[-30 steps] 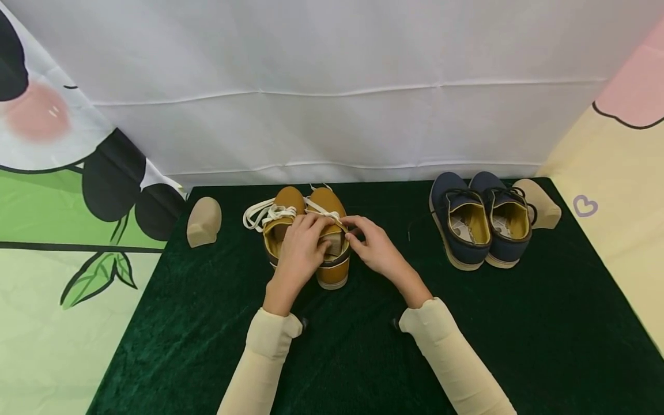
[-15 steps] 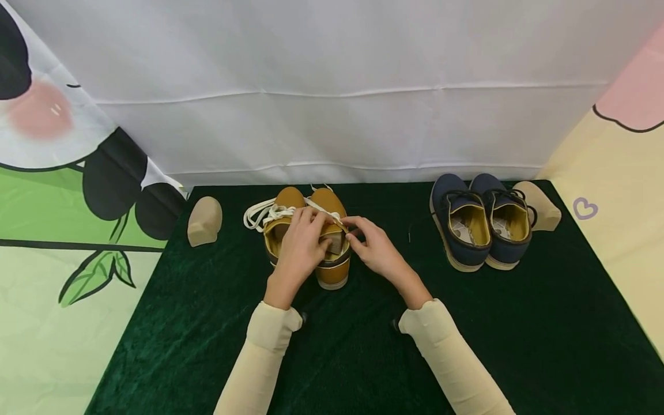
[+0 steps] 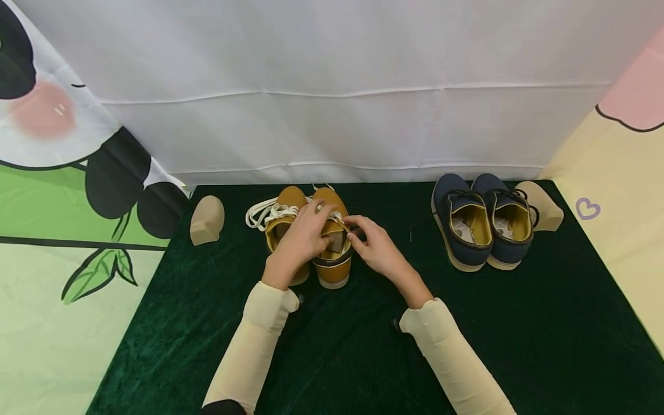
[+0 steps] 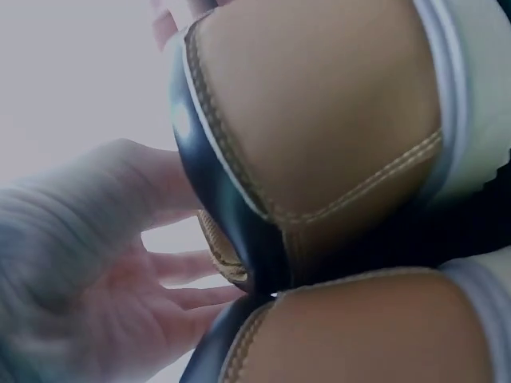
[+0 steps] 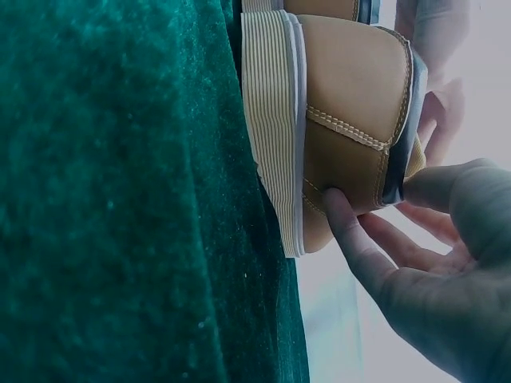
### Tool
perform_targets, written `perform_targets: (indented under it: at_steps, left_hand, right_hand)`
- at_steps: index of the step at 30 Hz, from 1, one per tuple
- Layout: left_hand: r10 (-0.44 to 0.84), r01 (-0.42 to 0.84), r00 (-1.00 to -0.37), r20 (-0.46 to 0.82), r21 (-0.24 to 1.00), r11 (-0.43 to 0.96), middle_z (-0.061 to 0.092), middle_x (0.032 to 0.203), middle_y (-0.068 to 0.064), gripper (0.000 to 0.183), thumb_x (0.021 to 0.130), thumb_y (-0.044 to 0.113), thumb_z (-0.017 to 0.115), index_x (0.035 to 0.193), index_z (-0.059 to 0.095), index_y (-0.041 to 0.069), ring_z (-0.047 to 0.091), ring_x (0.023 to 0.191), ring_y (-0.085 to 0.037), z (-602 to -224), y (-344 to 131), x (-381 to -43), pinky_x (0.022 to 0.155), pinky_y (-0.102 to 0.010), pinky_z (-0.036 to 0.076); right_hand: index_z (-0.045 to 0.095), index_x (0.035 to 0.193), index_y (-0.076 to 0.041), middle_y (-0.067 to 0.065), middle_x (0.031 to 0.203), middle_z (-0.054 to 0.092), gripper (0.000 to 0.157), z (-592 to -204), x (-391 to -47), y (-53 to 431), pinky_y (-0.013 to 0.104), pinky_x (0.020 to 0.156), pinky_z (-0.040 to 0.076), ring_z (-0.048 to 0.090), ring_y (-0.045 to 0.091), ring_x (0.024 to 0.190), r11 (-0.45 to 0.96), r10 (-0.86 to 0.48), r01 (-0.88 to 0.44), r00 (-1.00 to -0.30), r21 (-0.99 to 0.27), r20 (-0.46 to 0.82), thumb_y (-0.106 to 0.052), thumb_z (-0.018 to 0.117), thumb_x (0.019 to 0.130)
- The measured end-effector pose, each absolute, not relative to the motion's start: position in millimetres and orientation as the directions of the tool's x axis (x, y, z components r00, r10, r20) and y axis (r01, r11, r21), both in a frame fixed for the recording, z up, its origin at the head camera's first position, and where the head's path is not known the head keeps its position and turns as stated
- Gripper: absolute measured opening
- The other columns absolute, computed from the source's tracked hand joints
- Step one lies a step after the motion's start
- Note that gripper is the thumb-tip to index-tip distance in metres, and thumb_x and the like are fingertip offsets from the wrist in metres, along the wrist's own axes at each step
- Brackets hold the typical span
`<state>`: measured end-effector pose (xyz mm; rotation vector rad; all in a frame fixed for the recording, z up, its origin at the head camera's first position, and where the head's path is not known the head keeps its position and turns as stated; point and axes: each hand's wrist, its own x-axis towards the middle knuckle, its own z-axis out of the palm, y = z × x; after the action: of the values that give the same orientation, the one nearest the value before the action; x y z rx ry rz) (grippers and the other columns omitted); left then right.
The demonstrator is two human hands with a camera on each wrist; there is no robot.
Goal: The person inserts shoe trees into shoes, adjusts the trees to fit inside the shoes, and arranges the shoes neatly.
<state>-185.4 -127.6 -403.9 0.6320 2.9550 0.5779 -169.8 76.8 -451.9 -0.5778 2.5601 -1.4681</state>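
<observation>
Two tan shoes stand side by side on the cloth. White laces show on the left shoe. My left hand reaches over the right tan shoe, fingers spread above its laces and thumb at the opening. In the left wrist view its fingers look fairly straight beside the dark collar. My right hand pinches the right edge of that shoe; in the right wrist view one fingertip lies on its outer side, another at the collar. A beige block sits inside the opening. The left hand hides parts of both shoes.
A beige toe-shaped block lies at the table's back left. Two navy shoes with dark laces stand at the right, a second beige block behind them. Dark green cloth covers the table; a white curtain hangs behind.
My left hand's fingers have lifted and spread above the right tan shoe's laces, and its wrist has shifted slightly left. My right hand stays at the shoe's edge.
</observation>
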Motion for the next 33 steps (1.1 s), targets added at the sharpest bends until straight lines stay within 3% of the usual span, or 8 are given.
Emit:
perform_targets:
  at_steps: [9,26,33]
  left_hand:
    - [0.431,0.393,-0.902,-0.015,0.379,0.837,0.06,0.143,-0.018,0.057,0.09,0.007,0.078,0.143,0.058,0.01,0.061,0.128,-0.038,-403.4,-126.9,-192.7,0.111,-0.053,0.049]
    - [0.421,0.417,-0.904,0.076,0.376,0.828,0.064,0.138,-0.016,0.051,0.09,0.01,0.082,0.137,0.063,0.012,0.065,0.12,-0.033,-412.0,-126.2,-192.9,0.105,-0.049,0.054]
    - [0.407,0.413,-0.909,0.087,0.311,0.856,0.062,0.132,-0.016,0.052,0.091,0.022,0.082,0.137,0.059,0.012,0.064,0.12,-0.036,-415.1,-121.5,-189.8,0.106,-0.05,0.052]
  right_hand:
    - [0.051,0.149,-0.018,0.01,0.151,0.053,0.04,-452.4,-169.9,77.6,0.049,0.101,0.056,0.06,0.032,0.13,0.449,-0.391,-0.245,-0.918,-0.859,0.058,-0.02,0.054,0.109]
    - [0.053,0.145,-0.014,0.012,0.145,0.058,0.038,-449.7,-166.6,72.8,0.047,0.097,0.058,0.064,0.032,0.123,0.444,-0.339,-0.224,-0.938,-0.867,0.069,-0.017,0.058,0.108]
    - [0.054,0.137,-0.009,0.015,0.133,0.06,0.034,-449.5,-162.8,66.4,0.033,0.074,0.063,0.071,0.029,0.107,0.402,-0.268,-0.07,-0.962,-0.913,-0.044,-0.018,0.063,0.105]
